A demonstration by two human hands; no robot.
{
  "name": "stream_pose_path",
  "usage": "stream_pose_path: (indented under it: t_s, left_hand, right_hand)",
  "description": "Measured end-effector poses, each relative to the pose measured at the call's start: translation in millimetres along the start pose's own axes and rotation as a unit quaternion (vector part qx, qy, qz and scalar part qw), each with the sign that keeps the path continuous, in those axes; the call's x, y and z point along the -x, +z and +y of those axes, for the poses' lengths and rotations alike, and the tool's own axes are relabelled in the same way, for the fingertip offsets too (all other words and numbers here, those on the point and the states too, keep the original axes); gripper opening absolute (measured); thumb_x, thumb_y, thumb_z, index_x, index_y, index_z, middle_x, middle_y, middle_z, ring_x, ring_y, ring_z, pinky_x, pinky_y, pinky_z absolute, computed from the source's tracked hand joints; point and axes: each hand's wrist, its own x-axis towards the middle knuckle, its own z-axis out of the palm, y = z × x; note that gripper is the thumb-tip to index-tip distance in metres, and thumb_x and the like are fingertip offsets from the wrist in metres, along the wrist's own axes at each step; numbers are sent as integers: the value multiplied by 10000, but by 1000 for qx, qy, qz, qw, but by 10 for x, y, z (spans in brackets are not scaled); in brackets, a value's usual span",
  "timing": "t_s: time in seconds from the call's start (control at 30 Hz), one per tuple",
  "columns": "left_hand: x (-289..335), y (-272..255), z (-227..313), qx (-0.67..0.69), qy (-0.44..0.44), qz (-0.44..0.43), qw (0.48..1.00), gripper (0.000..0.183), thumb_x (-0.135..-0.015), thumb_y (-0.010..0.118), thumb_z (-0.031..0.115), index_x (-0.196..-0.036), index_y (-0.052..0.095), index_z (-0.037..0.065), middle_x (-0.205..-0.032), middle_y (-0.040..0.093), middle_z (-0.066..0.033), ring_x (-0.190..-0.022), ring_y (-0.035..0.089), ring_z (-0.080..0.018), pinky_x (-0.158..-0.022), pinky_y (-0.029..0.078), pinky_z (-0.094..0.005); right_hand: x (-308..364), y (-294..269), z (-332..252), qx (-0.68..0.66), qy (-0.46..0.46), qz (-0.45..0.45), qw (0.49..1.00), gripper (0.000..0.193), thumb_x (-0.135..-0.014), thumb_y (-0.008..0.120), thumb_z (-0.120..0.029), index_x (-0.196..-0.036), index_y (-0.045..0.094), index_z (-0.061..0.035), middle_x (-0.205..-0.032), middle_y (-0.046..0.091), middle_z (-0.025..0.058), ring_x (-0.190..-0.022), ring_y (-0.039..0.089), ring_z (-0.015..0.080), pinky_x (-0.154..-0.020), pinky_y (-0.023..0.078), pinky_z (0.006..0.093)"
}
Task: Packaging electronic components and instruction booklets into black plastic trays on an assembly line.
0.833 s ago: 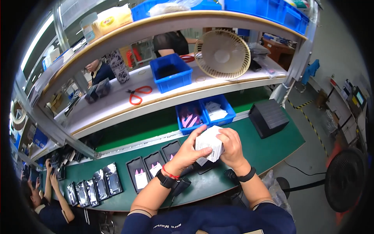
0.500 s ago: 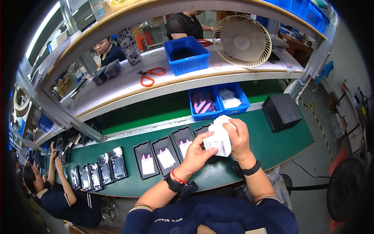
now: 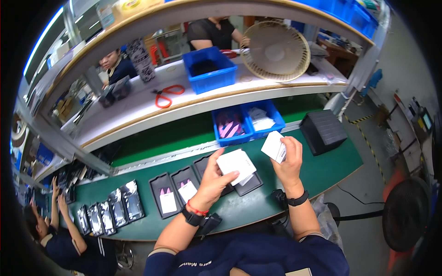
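My left hand (image 3: pixel 209 181) grips a stack of white printed papers (image 3: pixel 236 163) over the table, thumb on top. To its right, my right hand (image 3: pixel 291 158) pinches a smaller bunch of white papers (image 3: pixel 273 146), held apart from the stack. Beneath and left of my hands is a row of black trays (image 3: pixel 154 197). The two leftmost each hold a white card (image 3: pixel 167 202) and pink pointed pieces (image 3: pixel 165 190). The left hand and its stack partly hide the other trays, so their contents cannot be made out.
Beyond my hands are two blue bins, one (image 3: pixel 235 139) with pink pieces, one (image 3: pixel 271 131) with white papers. A black ribbed stack (image 3: pixel 323 132) stands right. Foil-wrapped trays (image 3: pixel 132 202) lie left, near a co-worker (image 3: pixel 69 239). The shelf above holds red-handled scissors (image 3: pixel 169 95).
My hands, together on the papers before, have moved apart. The papers are now split: a stack in the left, a smaller bunch in the right. The view has shifted slightly.
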Motion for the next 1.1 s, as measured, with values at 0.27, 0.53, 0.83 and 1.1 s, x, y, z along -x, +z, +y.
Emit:
stream_pose_path:
  t_s: [0.27,0.53,0.83,1.1]
  left_hand:
    - [106,-144,130,91,-88,3,992,724,-811,633,68,-1402,215,59,-1215,493,-160,-996,584,-256,-726,533,-391]
    - [153,-236,140,89,-76,24,993,696,-811,625,60,-1388,236,28,-1209,489,-168,-1010,576,-263,-729,523,-382]
    - [56,-97,75,85,-110,3,990,728,-811,630,51,-1405,211,28,-1218,481,-155,-1029,558,-238,-760,504,-352]
    - [-16,-136,43,3,-91,17,996,823,-768,684,35,-1414,174,35,-1172,516,-155,-1031,557,-208,-871,458,-305]
  right_hand:
    - [-1544,-77,1177,-28,138,161,977,570,-567,819,-147,-1036,517,-30,-992,576,163,-928,568,334,-813,463,388]
    - [-2101,383,1495,138,237,21,962,662,-670,753,-351,-1137,456,12,-1086,564,261,-1031,546,392,-862,451,437]
    - [-2171,350,1474,189,287,-1,939,641,-691,736,-392,-1111,442,-8,-1094,548,244,-1038,537,396,-866,446,468]
    - [-823,-280,-44,-118,-8,-52,992,553,-637,778,-343,-1021,576,1,-1007,575,168,-926,550,347,-824,434,410]
